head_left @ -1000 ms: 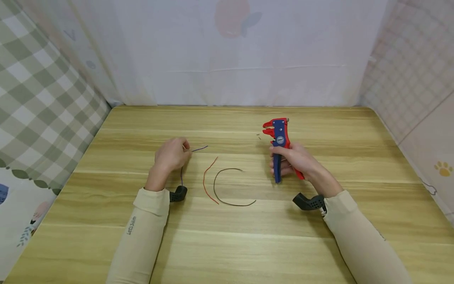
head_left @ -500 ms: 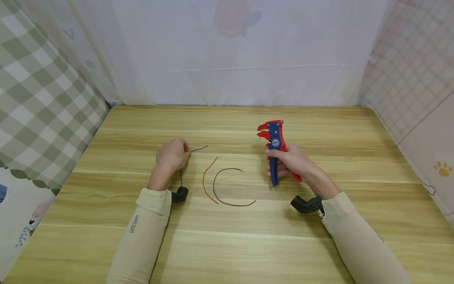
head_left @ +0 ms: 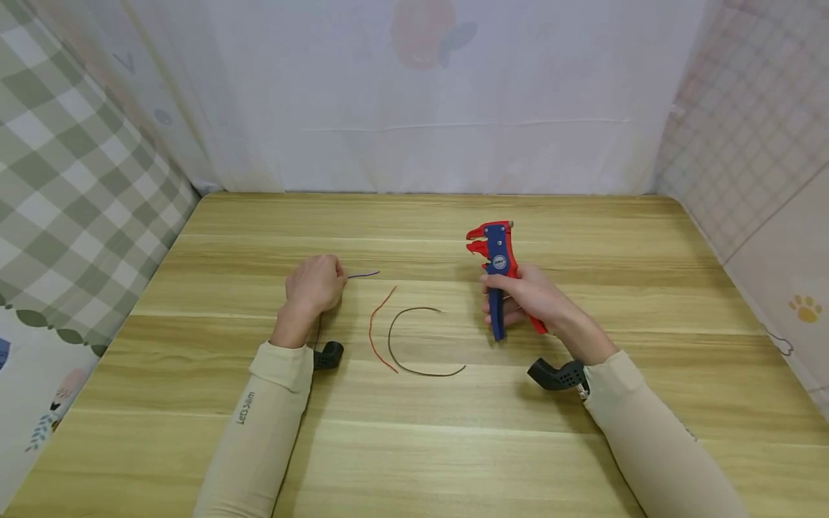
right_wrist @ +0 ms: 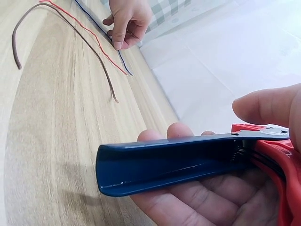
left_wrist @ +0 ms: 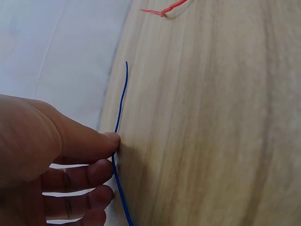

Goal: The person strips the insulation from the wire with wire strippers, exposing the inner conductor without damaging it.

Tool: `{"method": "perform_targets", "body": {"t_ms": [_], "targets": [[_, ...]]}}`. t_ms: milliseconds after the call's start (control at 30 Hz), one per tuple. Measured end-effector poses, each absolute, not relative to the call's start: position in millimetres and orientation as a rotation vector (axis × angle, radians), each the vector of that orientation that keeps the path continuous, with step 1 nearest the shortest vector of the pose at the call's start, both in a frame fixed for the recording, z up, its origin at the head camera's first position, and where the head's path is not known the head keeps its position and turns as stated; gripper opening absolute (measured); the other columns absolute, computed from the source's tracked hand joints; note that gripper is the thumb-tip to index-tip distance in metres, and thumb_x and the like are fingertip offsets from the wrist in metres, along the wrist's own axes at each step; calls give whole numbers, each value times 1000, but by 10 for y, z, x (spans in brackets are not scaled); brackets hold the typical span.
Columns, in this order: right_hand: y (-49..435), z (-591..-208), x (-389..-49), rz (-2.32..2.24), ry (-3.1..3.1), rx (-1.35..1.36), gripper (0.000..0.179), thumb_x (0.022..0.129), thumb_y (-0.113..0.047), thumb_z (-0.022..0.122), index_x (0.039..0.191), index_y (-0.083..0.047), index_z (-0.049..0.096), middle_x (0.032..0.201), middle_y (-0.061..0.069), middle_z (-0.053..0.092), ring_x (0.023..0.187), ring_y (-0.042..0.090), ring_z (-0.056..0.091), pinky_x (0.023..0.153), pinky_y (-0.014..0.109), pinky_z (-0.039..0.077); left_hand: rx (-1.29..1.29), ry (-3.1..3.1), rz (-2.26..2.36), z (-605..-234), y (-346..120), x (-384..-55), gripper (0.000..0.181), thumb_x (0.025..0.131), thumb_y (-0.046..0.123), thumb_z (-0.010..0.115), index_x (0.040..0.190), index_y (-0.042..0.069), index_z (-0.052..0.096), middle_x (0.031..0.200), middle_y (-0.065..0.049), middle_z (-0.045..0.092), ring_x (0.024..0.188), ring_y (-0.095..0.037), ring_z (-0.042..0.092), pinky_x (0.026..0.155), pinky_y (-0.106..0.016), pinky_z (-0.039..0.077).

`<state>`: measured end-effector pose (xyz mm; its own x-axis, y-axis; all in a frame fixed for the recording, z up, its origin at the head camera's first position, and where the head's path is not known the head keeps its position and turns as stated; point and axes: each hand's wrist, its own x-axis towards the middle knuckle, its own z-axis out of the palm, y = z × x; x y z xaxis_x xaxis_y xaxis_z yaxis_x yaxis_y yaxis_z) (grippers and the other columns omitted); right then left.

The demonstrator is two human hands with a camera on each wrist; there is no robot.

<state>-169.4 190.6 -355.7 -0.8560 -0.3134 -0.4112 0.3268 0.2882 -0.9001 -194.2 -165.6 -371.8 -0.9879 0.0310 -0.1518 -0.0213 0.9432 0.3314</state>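
Note:
My left hand (head_left: pixel 315 282) pinches a thin blue wire (left_wrist: pixel 121 99) between thumb and index finger, close over the wooden table. One end of the wire sticks out past the fingertips to the right; the other trails back under the wrist. My right hand (head_left: pixel 532 291) grips a red and blue wire stripper (head_left: pixel 496 244) by its handles. Its red nose points left and its jaws stand apart with nothing between them. In the right wrist view the blue handle (right_wrist: pixel 164 162) lies across my fingers.
Between the hands a red wire (head_left: pixel 371 324) and a curved brown wire (head_left: pixel 427 374) lie on the table (head_left: pixel 414 460). Bare copper shows at one brown end (right_wrist: pixel 116 100). A white curtain (head_left: pixel 363 151) hangs along the back edge. A black wrist camera (head_left: pixel 557 375) sits under the right wrist.
My right hand has moved left and slightly toward me with the wire stripper, which now overlaps the spot where small dark scraps showed. The left hand stays nearly put; the blue wire's end dips slightly.

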Motion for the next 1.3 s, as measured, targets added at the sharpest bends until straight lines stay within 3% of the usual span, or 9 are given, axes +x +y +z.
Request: {"method": "perform_targets", "body": {"t_ms": [367, 567, 800, 933, 1100, 1300], "targets": [[1893, -3576, -1655, -1651, 2014, -139, 41, 108, -19, 58, 131, 11, 45, 87, 10, 72, 79, 26, 77, 81, 42, 65, 48, 2964, 594, -3627, -1642, -1916, 20, 110, 22, 50, 105, 6, 62, 97, -13, 66, 84, -28, 61, 69, -40, 48], [1872, -3578, -1642, -1680, 2033, -284, 31, 106, -12, 57, 124, 11, 47, 89, 9, 71, 85, 27, 75, 84, 42, 64, 141, 3059, 749, -3452, -1566, -1844, 18, 111, 18, 48, 108, 5, 60, 93, -12, 67, 78, -27, 60, 67, -39, 46], [1845, -3541, -1601, -1744, 2018, -363, 28, 108, -11, 57, 121, 11, 47, 94, 9, 73, 93, 28, 78, 90, 42, 64, 460, 3113, 966, -3250, -1397, -1702, 13, 112, 13, 51, 108, 5, 60, 92, -11, 72, 71, -25, 62, 66, -36, 45], [1835, -3509, -1564, -1775, 1989, -439, 21, 108, -11, 57, 123, 3, 51, 104, 11, 75, 103, 30, 78, 94, 43, 62, 614, 3145, 1063, -3173, -1306, -1622, 8, 109, 9, 56, 106, 3, 60, 89, -10, 72, 66, -23, 59, 63, -34, 45], [1820, -3443, -1514, -1813, 1943, -609, 19, 109, -7, 55, 126, 2, 52, 113, 9, 77, 111, 28, 77, 97, 47, 61, 765, 3174, 1228, -3090, -1229, -1533, 9, 105, 4, 63, 112, -1, 67, 89, -10, 76, 67, -23, 64, 62, -32, 45], [1783, -3367, -1459, -1849, 1880, -808, 12, 108, -1, 53, 120, 1, 55, 108, 9, 75, 104, 29, 77, 96, 46, 61, 930, 3232, 1385, -3022, -1163, -1465, 14, 102, 3, 66, 112, -2, 75, 90, -12, 79, 78, -24, 76, 65, -37, 54]]}}
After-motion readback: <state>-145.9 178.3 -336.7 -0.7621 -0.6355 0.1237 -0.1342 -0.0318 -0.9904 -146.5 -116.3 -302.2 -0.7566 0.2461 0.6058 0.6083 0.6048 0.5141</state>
